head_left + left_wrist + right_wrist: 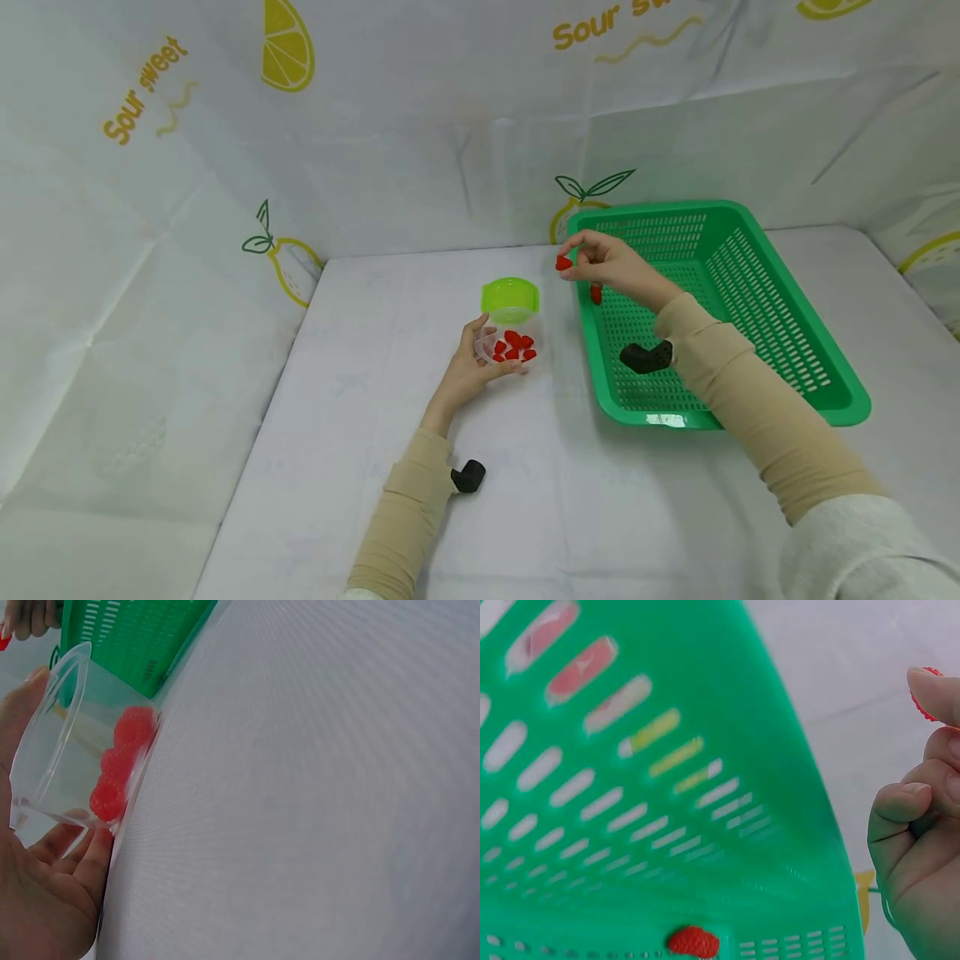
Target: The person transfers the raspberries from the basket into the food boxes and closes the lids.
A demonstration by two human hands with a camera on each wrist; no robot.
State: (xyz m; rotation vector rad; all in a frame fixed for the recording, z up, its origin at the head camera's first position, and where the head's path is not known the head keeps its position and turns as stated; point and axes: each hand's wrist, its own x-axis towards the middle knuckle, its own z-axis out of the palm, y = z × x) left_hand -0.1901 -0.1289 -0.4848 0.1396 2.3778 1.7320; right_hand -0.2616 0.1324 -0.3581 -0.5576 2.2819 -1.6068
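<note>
My left hand curls round a clear plastic container on the table, with several small red strawberry-like pieces inside. In the left wrist view the pieces lie on the bottom of the container. A bright green lid is at the container's far edge; whether it is attached I cannot tell. My right hand pinches one red piece between thumb and finger, above the left rim of a green basket. Another red piece sits inside the basket, near its far left corner.
The basket, with slotted walls, stands on the right of the white-covered table. Behind and to the left hangs white cloth printed with lemons and lettering. A black wrist camera hangs from my right wrist over the basket.
</note>
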